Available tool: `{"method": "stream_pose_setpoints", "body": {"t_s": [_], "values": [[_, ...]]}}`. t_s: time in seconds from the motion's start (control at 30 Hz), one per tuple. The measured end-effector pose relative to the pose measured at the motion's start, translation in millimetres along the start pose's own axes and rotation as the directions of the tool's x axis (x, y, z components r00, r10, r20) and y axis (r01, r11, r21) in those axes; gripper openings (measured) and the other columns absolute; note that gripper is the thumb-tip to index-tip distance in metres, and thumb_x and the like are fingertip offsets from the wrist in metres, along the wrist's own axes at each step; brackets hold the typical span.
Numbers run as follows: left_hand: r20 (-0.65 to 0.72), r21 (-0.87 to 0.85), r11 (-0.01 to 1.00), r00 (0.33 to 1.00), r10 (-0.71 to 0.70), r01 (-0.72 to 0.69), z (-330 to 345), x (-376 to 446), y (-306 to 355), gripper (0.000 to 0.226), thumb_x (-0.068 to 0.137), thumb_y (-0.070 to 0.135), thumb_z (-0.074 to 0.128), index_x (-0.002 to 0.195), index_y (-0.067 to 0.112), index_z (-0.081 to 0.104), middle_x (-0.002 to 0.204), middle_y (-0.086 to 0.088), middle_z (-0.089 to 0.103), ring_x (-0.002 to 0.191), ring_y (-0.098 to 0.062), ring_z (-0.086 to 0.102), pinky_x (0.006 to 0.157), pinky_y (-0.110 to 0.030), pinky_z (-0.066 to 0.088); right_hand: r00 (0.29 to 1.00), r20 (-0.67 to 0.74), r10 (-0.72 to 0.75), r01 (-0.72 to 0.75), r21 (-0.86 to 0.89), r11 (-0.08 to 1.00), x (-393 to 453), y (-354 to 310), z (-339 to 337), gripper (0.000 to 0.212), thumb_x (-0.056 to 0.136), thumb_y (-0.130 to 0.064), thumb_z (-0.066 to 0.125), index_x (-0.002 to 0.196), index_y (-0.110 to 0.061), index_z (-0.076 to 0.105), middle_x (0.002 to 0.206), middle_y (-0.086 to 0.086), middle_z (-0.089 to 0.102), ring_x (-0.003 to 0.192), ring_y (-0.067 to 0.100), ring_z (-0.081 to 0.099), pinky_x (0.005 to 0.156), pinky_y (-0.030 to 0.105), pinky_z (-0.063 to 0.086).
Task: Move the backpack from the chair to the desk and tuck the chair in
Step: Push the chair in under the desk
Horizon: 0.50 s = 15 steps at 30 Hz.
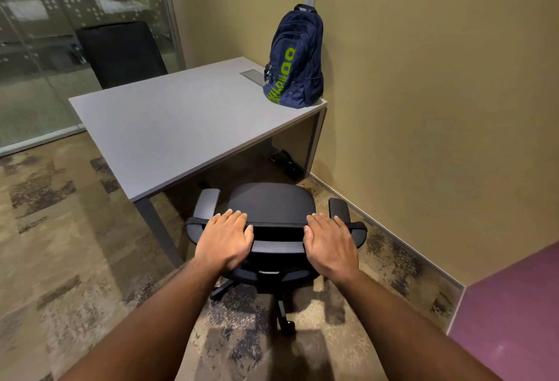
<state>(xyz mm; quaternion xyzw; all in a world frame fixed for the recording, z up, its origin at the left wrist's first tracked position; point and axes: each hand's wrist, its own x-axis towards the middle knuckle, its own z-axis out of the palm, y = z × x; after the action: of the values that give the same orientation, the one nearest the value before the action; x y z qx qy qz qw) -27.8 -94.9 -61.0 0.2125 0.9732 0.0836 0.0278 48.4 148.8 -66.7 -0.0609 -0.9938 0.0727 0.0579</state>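
A navy backpack (295, 58) with green lettering stands upright on the far right corner of the grey desk (169, 129), leaning against the wall. A black office chair (272, 203) stands in front of the desk, its seat bare and its front edge at the desk's edge. My left hand (225, 240) lies over the top of the chair's backrest on the left, fingers curled over the rim. My right hand (331, 241) grips the same rim on the right.
A second dark chair (121, 54) stands behind the desk by a glass partition (39, 78). A metal cable hatch (252, 75) sits in the desktop. The yellow wall (423, 108) runs close along the right. A dark item (287, 163) lies under the desk.
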Motion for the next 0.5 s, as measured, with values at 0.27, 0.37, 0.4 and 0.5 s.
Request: {"method": "stream_pose_setpoints", "body": {"t_s": [0.27, 0.37, 0.4, 0.5], "values": [[-0.013, -0.026, 0.999, 0.999, 0.034, -0.034, 6.0, -1.9, -6.1, 0.062, 0.106, 0.044, 0.013, 0.154, 0.015, 0.04, 0.163, -0.003, 0.035, 0.152, -0.017, 0.026, 0.124, -0.038, 0.018, 1.0, 0.009, 0.011, -0.011, 0.023, 1.0, 1.3, -2.4, 2.4, 0.063, 0.101, -0.043, 0.016, 0.148, -0.02, 0.05, 0.151, -0.003, 0.054, 0.142, 0.012, 0.042, 0.123, 0.038, 0.02], [-0.059, 0.009, 0.999, 0.997, 0.045, -0.044, 4.3, -3.4, -4.5, 0.061, 0.104, 0.04, 0.013, 0.139, 0.013, 0.056, 0.149, -0.005, 0.053, 0.141, -0.019, 0.042, 0.119, -0.039, 0.028, 1.0, 0.006, 0.012, -0.012, 0.016, 1.0, 4.1, -1.0, 2.3, 0.064, 0.1, -0.044, 0.014, 0.148, -0.022, 0.051, 0.151, -0.004, 0.054, 0.142, 0.011, 0.042, 0.123, 0.037, 0.02], [-0.059, 0.011, 0.999, 0.997, 0.046, -0.046, 3.7, -3.2, -3.6, 0.061, 0.104, 0.04, 0.013, 0.136, 0.013, 0.058, 0.147, -0.005, 0.055, 0.139, -0.02, 0.045, 0.118, -0.039, 0.03, 1.0, 0.008, 0.011, -0.011, 0.013, 1.0, 4.9, -0.3, 2.3, 0.064, 0.1, -0.043, 0.015, 0.148, -0.022, 0.051, 0.151, -0.004, 0.054, 0.142, 0.01, 0.042, 0.123, 0.037, 0.02], [-0.068, 0.018, 0.999, 0.996, 0.05, -0.049, 4.5, -2.3, -3.6, 0.062, 0.103, 0.04, 0.013, 0.133, 0.012, 0.06, 0.143, -0.006, 0.058, 0.136, -0.021, 0.049, 0.116, -0.039, 0.034, 1.0, 0.005, 0.008, -0.008, 0.012, 1.0, 6.7, -0.5, 2.7, 0.062, 0.101, -0.043, 0.017, 0.147, -0.022, 0.052, 0.15, -0.004, 0.055, 0.142, 0.011, 0.043, 0.123, 0.036, 0.02]]}}
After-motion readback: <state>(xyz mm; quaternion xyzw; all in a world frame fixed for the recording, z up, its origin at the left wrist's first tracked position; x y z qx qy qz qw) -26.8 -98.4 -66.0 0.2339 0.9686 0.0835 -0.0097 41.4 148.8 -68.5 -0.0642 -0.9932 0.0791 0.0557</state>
